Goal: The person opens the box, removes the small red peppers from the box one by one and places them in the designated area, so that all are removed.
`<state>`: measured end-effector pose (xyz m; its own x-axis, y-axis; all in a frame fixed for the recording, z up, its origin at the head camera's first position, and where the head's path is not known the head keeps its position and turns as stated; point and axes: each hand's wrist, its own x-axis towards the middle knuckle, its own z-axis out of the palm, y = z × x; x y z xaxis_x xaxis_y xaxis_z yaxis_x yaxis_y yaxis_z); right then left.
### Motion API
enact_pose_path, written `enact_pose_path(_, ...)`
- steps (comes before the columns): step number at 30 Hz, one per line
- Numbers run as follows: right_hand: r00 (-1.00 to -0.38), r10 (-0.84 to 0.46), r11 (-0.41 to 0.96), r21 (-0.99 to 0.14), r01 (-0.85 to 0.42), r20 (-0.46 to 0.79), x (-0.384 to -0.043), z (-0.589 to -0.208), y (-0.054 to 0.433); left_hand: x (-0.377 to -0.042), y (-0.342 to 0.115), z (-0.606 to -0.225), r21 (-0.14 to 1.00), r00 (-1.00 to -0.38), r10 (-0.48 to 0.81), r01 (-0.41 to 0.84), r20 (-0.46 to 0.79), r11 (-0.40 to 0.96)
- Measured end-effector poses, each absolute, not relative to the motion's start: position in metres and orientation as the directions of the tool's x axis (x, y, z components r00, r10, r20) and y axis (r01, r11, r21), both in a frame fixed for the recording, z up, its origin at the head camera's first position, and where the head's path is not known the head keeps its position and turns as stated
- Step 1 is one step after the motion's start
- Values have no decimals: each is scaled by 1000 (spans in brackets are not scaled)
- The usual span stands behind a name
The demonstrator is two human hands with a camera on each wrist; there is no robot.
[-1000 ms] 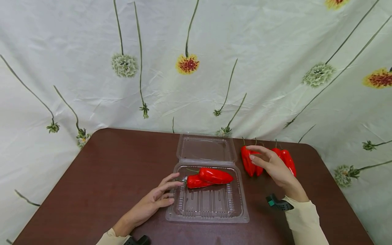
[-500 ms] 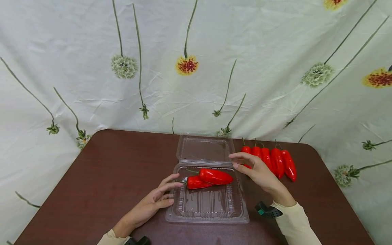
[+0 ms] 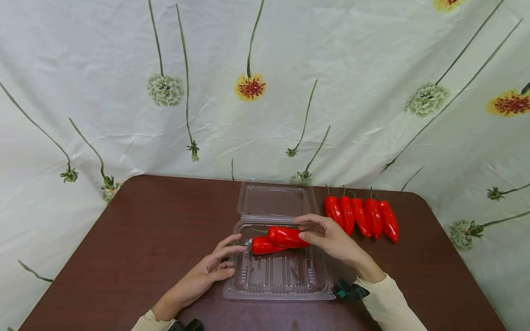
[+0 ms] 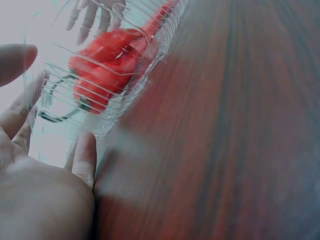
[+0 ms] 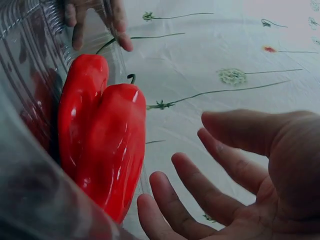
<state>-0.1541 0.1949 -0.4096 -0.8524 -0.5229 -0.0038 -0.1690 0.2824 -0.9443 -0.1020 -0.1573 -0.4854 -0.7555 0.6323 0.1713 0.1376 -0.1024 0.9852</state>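
Two red peppers (image 3: pixel 285 237) lie one against the other in the base of a clear plastic clamshell box (image 3: pixel 277 294), whose lid is folded back. My right hand (image 3: pixel 337 243) hovers over their right end; in the right wrist view its spread fingers (image 5: pixel 187 170) stand apart from the peppers and hold nothing. At the box's left wall rests my left hand (image 3: pixel 203 276), its fingers loosely extended. The left wrist view has that hand's fingertips (image 4: pixel 85 155) by the ribbed wall, with both peppers behind the clear plastic.
Several more red peppers (image 3: pixel 360 216) lie in a row right of the lid (image 3: pixel 273 202). The brown table (image 3: pixel 124 257) meets a white floral cloth (image 3: pixel 232 115) at its back edge.
My right hand has moved left from the row of peppers to above the right end of the pair in the box. The left hand stays at the box's left side.
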Motion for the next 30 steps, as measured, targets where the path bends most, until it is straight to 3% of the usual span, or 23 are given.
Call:
enact_pose_path(12, -820, -570, 303, -915, -268, 51, -154, -405, 194, -101, -154, -486, 987, -754, 637, 129, 162, -98)
enact_pose_path(25, -819, -571, 455, -808, -374, 57, -163, -396, 176, -101, -157, -483, 986, -753, 637, 142, 165, -87)
enact_pose_path(30, -787, -615, 494, -749, -441, 58, -162, -399, 169, -101, -157, -483, 988, -757, 635, 138, 152, -71)
